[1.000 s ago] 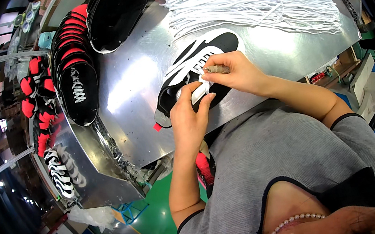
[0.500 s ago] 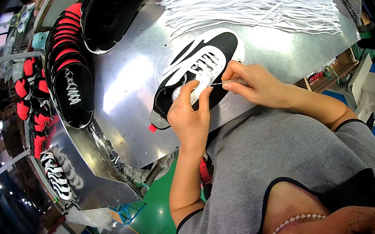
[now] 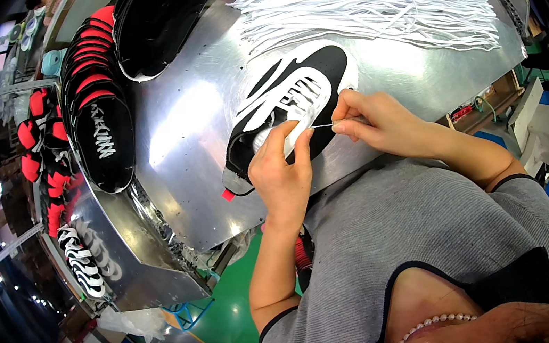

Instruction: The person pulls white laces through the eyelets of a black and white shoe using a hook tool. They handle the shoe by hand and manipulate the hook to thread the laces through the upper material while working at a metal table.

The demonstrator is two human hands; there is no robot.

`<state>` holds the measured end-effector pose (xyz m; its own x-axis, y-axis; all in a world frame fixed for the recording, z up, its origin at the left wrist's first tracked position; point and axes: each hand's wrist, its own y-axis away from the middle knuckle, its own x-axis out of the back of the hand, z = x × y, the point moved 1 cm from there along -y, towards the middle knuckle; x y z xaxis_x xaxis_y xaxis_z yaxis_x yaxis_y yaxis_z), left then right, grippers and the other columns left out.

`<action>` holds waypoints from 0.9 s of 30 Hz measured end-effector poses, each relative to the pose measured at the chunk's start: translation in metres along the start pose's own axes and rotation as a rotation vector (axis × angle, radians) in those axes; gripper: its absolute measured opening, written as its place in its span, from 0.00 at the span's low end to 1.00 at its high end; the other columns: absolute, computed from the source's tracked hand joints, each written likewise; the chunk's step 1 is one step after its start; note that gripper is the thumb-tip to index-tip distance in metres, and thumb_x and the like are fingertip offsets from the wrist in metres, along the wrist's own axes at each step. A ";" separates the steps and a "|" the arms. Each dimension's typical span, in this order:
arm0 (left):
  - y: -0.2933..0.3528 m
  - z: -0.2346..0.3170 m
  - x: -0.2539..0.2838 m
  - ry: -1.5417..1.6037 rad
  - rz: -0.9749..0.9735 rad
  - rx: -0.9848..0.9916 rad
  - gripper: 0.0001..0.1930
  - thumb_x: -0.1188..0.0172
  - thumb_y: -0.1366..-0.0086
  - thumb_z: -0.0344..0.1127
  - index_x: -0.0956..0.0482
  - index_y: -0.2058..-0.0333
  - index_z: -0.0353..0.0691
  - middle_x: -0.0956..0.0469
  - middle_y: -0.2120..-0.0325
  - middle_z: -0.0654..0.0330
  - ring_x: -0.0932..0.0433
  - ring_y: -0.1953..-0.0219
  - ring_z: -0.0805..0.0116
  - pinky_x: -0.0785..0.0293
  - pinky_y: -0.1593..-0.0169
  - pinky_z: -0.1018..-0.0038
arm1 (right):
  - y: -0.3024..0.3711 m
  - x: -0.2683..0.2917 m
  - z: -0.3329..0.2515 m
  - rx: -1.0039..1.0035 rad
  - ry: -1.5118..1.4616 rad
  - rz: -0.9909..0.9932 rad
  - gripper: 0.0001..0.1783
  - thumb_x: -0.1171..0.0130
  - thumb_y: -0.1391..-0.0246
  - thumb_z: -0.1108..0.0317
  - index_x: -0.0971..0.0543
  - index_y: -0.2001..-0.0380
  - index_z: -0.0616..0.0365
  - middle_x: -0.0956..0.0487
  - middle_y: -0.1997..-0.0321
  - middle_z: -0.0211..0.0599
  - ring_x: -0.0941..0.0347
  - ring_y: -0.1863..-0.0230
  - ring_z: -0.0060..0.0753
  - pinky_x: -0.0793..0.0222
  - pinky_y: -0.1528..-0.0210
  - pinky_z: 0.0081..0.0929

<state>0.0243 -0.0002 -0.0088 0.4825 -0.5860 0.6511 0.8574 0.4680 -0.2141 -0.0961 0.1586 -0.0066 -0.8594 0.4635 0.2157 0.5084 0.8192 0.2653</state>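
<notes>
A black-and-white shoe upper [image 3: 332, 64] lies tilted on the metal table, with white lace crossed over its tongue and a small red tab at the heel. My left hand [image 3: 281, 170] is closed in a pinch on the near edge of its lace opening. My right hand [image 3: 380, 121] is pinched just to the right, above the upper's near side. A thin pale strand [image 3: 322, 125] runs straight between the fingertips of both hands; it looks like a lace end or a slim hook, and my right fingers hide its far end.
A thick spread of white shoelaces [image 3: 363, 1] covers the back of the metal table [image 3: 179, 192]. Nested black-and-red uppers [image 3: 105, 142] stand along the left, with another dark stack [image 3: 159, 26] behind. A striped black-and-white piece [image 3: 81, 262] lies at the far left.
My right hand has drawn slightly to the right, so more of the pale strand shows between the hands. My left hand keeps its pinch on the upper.
</notes>
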 end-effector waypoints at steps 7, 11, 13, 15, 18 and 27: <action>0.002 0.000 -0.001 -0.027 0.010 -0.097 0.12 0.30 0.44 0.31 0.20 0.62 0.35 0.19 0.73 0.51 0.19 0.72 0.54 0.25 0.68 0.67 | -0.005 -0.003 0.002 0.045 -0.029 -0.012 0.09 0.43 0.38 0.67 0.29 0.66 0.62 0.24 0.78 0.32 0.31 0.75 0.21 0.36 0.71 0.23; 0.005 -0.002 -0.003 -0.034 -0.054 -0.151 0.13 0.31 0.44 0.30 0.20 0.61 0.34 0.19 0.72 0.50 0.20 0.72 0.53 0.25 0.68 0.67 | -0.012 -0.011 0.007 0.037 -0.077 0.007 0.09 0.44 0.38 0.68 0.30 0.67 0.61 0.25 0.78 0.32 0.31 0.75 0.20 0.36 0.71 0.23; 0.010 0.010 -0.007 -0.083 -0.098 -0.157 0.12 0.34 0.42 0.29 0.20 0.59 0.34 0.19 0.72 0.51 0.20 0.72 0.52 0.26 0.68 0.66 | -0.018 -0.022 0.009 0.031 -0.088 0.041 0.08 0.45 0.38 0.68 0.30 0.67 0.61 0.25 0.79 0.32 0.30 0.75 0.20 0.36 0.71 0.23; 0.010 0.004 -0.008 -0.041 -0.068 -0.168 0.12 0.35 0.42 0.29 0.20 0.59 0.34 0.19 0.71 0.51 0.20 0.71 0.52 0.26 0.67 0.66 | -0.020 -0.023 0.010 0.048 -0.041 0.029 0.09 0.44 0.39 0.67 0.29 0.68 0.62 0.23 0.78 0.37 0.27 0.75 0.30 0.33 0.70 0.29; 0.013 0.003 -0.006 0.057 -0.096 -0.067 0.11 0.35 0.42 0.28 0.20 0.59 0.36 0.18 0.70 0.51 0.19 0.70 0.52 0.25 0.66 0.67 | -0.016 0.004 -0.002 0.058 0.136 -0.113 0.10 0.43 0.41 0.63 0.26 0.66 0.60 0.22 0.76 0.43 0.24 0.74 0.45 0.31 0.68 0.35; 0.013 0.015 0.014 -0.192 -0.432 -0.016 0.13 0.30 0.44 0.40 0.17 0.70 0.35 0.20 0.79 0.51 0.20 0.77 0.58 0.26 0.71 0.71 | -0.040 -0.001 0.037 0.449 0.414 0.403 0.11 0.44 0.37 0.65 0.24 0.55 0.57 0.19 0.70 0.42 0.23 0.72 0.37 0.30 0.68 0.29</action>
<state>0.0395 0.0079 0.0083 0.0400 -0.5911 0.8056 0.9756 0.1971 0.0962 -0.1178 0.1378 -0.0525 -0.4746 0.6651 0.5765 0.6334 0.7129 -0.3009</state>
